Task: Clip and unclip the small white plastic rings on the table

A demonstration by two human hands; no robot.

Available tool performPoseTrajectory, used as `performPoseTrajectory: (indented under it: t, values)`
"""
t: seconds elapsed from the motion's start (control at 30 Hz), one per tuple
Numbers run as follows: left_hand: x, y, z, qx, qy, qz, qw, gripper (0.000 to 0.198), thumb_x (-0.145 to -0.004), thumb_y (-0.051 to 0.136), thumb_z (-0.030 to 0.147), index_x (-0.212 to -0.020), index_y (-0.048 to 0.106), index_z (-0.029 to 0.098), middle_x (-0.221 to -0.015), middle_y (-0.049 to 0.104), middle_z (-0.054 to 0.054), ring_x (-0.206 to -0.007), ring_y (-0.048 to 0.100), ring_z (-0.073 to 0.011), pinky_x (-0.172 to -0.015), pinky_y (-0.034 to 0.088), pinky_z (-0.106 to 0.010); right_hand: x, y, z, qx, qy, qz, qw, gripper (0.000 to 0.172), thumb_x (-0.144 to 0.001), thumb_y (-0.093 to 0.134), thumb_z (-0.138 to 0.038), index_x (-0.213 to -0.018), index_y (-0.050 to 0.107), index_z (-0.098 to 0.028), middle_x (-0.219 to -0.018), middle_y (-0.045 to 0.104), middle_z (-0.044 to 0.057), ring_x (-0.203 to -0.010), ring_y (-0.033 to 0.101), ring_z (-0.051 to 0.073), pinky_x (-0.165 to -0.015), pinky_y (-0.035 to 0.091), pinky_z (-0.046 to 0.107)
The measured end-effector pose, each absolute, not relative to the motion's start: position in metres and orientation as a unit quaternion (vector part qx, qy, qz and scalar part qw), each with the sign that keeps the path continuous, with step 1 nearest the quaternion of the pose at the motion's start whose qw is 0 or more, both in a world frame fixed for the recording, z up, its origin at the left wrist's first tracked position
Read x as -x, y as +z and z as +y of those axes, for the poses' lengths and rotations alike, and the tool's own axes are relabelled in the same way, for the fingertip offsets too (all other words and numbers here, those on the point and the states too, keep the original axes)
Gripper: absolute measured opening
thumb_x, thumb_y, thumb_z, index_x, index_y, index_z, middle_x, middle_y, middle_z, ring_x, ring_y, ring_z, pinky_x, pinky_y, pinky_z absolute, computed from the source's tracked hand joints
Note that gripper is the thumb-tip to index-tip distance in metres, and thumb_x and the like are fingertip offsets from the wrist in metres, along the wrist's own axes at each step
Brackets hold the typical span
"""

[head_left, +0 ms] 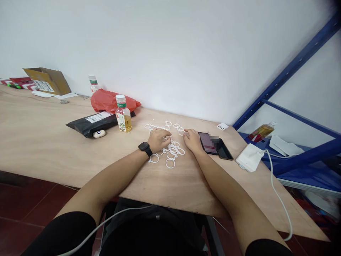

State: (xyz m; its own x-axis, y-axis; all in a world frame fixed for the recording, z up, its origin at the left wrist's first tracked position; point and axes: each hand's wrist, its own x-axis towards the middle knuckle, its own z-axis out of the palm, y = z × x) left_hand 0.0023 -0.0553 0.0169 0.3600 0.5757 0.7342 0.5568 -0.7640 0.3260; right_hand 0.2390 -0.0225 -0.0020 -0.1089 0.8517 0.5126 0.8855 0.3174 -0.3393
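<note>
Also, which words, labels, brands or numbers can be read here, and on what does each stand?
No text is readable.
Drink bottle label: too small.
Shipping label on black parcel: too small.
Sticker on cardboard box: too small.
Phone screen: blurred.
Bottle on blue shelf: label too small.
White plastic rings: no print seen.

No legible words or numbers anywhere. Printed labels on the bottle [123,117], the black parcel [87,126] and the cardboard box [48,80], all too small to read. Phone [207,142] screen partly blurred.
</note>
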Motion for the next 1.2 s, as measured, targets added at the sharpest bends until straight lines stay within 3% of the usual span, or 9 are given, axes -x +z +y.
performPoseTrajectory:
  t: [0.13, 0.27, 0.6, 0.83, 1.03, 1.2]
  values:
    - [-0.005, 0.019, -0.056, -0.83, 0.441, 0.342, 0.01, 0.014, -0.086, 0.058, 0.028, -0.089, 0.068, 0.02, -0.092, 0.075, -0.004, -0.082, 0.068, -0.018, -0.085, 0.043, -0.038, -0.239, -0.008, -0.021, 0.598, -0.024, -0.764, 0.241, 0.038, -0.091, 0.052, -0.034, -0.126, 0.061, -0.023, -0.134, 0.058, 0.01, -0.121, 0.05, 0.032, -0.102, 0.037, 0.048]
    - [-0.005, 0.02, -0.056, -0.833, 0.432, 0.346, 0.009, 0.015, -0.088, 0.057, 0.029, -0.09, 0.069, 0.02, -0.093, 0.075, -0.005, -0.083, 0.068, -0.0181, -0.086, 0.042, -0.039, -0.237, -0.012, -0.021, 0.592, -0.021, -0.781, 0.198, 0.034, -0.091, 0.053, -0.038, -0.122, 0.064, -0.028, -0.138, 0.055, 0.009, -0.126, 0.046, 0.033, -0.104, 0.034, 0.052]
    - [-0.003, 0.018, -0.056, -0.846, 0.413, 0.333, 0.056, 0.021, -0.089, 0.055, 0.033, -0.083, 0.069, 0.019, -0.08, 0.073, -0.004, -0.076, 0.066, -0.0169, -0.08, 0.046, -0.035, -0.239, -0.009, -0.019, 0.615, -0.007, -0.756, 0.224, 0.014, -0.087, 0.057, -0.028, -0.093, 0.069, -0.023, -0.113, 0.066, 0.006, -0.111, 0.055, 0.025, -0.101, 0.037, 0.043]
    - [-0.004, 0.015, -0.055, -0.844, 0.394, 0.358, 0.062, 0.031, -0.09, 0.056, 0.042, -0.073, 0.069, 0.019, -0.073, 0.072, -0.003, -0.073, 0.066, -0.018, -0.083, 0.047, -0.037, -0.232, 0.0, -0.029, 0.525, -0.007, -0.77, 0.362, 0.016, -0.089, 0.054, -0.028, -0.095, 0.068, -0.022, -0.123, 0.059, 0.01, -0.115, 0.052, 0.027, -0.102, 0.04, 0.046]
    - [-0.001, 0.008, -0.044, -0.785, 0.467, 0.401, 0.063, 0.027, -0.089, 0.061, 0.035, -0.111, 0.067, 0.019, -0.089, 0.075, -0.004, -0.082, 0.068, -0.0183, -0.082, 0.051, -0.035, -0.211, 0.007, -0.044, 0.381, -0.01, -0.845, 0.375, 0.018, -0.094, 0.05, -0.031, -0.095, 0.067, -0.024, -0.12, 0.059, 0.01, -0.117, 0.052, 0.025, -0.102, 0.043, 0.045]
    - [0.001, 0.003, -0.039, -0.804, 0.462, 0.37, 0.06, 0.021, -0.088, 0.064, 0.03, -0.105, 0.069, 0.019, -0.093, 0.074, -0.006, -0.082, 0.068, -0.0184, -0.084, 0.052, -0.036, -0.207, 0.008, -0.049, 0.359, -0.006, -0.855, 0.373, 0.018, -0.095, 0.05, -0.032, -0.095, 0.066, -0.024, -0.117, 0.061, 0.01, -0.115, 0.054, 0.025, -0.1, 0.045, 0.046]
